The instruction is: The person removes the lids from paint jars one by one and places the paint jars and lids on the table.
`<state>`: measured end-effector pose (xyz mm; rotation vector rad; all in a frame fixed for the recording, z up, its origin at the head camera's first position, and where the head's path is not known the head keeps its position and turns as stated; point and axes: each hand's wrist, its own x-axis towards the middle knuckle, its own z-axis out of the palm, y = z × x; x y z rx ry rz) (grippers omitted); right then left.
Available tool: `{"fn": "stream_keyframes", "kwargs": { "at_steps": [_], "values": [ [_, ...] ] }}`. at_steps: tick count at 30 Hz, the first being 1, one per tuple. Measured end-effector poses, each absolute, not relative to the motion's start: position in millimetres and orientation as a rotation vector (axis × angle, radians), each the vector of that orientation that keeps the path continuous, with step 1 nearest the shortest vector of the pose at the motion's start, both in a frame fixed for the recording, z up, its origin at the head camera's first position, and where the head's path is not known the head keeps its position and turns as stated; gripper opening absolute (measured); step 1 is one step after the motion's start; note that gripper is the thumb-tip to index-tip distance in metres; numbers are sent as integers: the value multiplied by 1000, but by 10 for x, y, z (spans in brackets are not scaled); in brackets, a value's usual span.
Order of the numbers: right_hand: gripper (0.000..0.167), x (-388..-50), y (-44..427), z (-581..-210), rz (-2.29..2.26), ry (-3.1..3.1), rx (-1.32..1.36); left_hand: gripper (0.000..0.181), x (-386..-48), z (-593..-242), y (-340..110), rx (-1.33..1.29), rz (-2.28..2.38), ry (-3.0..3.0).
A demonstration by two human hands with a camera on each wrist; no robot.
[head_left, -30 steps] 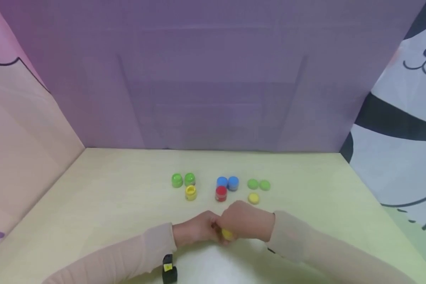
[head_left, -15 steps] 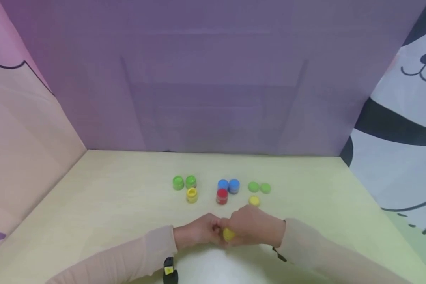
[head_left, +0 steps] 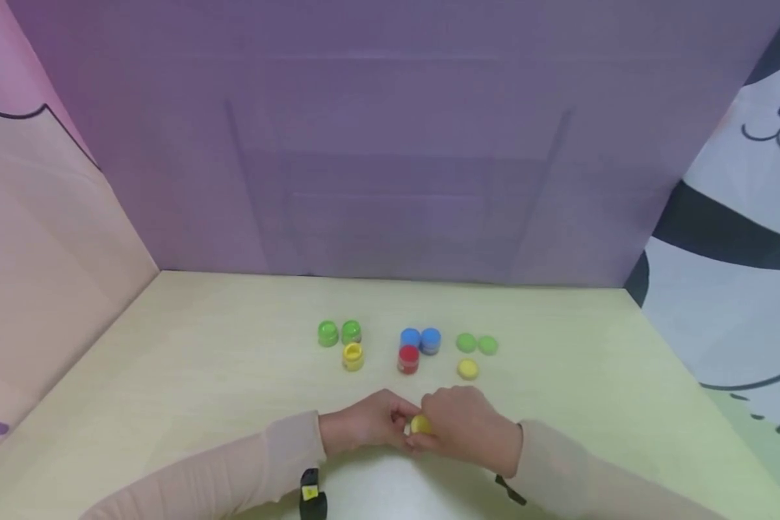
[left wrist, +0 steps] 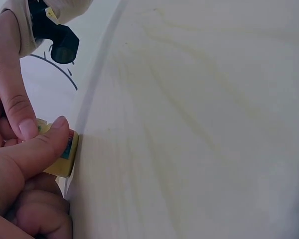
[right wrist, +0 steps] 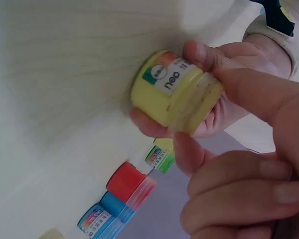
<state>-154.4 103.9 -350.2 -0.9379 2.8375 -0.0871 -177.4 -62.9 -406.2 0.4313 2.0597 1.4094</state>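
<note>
while hands (head_left: 367, 420) (head_left: 468, 427) grip yellow jar (right wrist: 173, 94), tabletop (head_left: 234, 354) (pale) meets purple wall (head_left: 390, 130).

Toward far edge of table (head_left: 234, 347), three jars (head_left: 353, 360) left, three more jars (head_left: 409, 360) midway, three lids (head_left: 468, 369) right, nearer jar (right wrist: 172, 92) between hands (head_left: 464, 425)

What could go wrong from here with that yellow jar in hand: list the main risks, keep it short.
1. The yellow jar could slip or turn in the left hand if the right hand, pinching its lid, twists hard.
2. If the lid gives suddenly, a hand might knock the red jar just beyond.
3. The loose yellow lid lies near the right hand and could get nudged.
</note>
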Motion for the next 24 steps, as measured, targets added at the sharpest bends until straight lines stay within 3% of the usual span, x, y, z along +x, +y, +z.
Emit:
{"fn": "stream_keyframes", "kwargs": {
  "at_steps": [9,24],
  "values": [
    [37,-1539,1002,-3485,-87,2847,-815,34,-1790,-4049,-622,461,1371,2107],
    [34,-1566,1053,-3502,-99,2785,-978,34,-1769,-4053,-639,419,1373,2074]
  ]
}}
